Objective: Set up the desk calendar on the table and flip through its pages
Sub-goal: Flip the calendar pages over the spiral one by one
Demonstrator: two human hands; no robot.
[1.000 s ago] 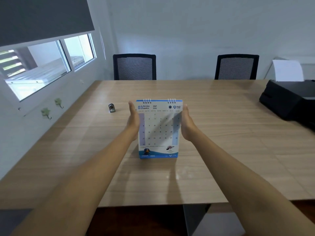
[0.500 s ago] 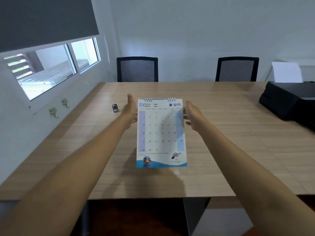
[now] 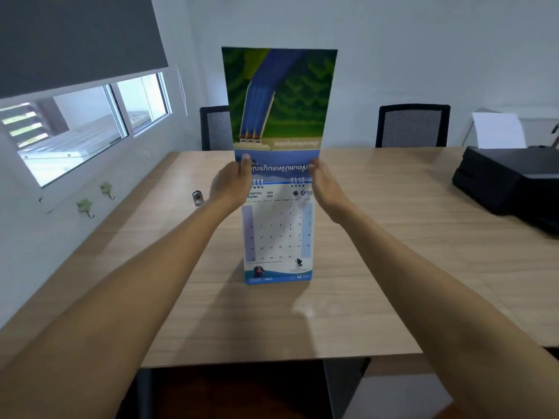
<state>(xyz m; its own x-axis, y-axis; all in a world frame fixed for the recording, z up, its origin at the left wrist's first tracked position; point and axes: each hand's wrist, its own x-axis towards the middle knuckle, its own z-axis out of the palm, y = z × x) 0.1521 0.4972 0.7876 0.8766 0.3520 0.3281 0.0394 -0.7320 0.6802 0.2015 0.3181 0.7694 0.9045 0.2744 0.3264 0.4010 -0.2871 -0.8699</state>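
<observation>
The desk calendar [image 3: 276, 237] stands upright on the wooden table [image 3: 393, 237], with the April page facing me. One page [image 3: 279, 98] is swung straight up above the spiral binding; its back shows a green and blue picture upside down. My left hand [image 3: 231, 182] grips that raised page at its left edge, just above the binding. My right hand [image 3: 325, 186] holds its right edge at the same height, fingers extended along it.
A small silver and black object [image 3: 197, 197] lies left of the calendar. A black printer [image 3: 511, 184] with white paper sits at the right edge. Two black chairs [image 3: 413, 125] stand behind the table. A wall with windows and hooks [image 3: 86, 207] runs along the left.
The March page was lifted from the bottom and swung up over the binding, uncovering the April page. Both hands moved up from the calendar's sides to the raised page's edges.
</observation>
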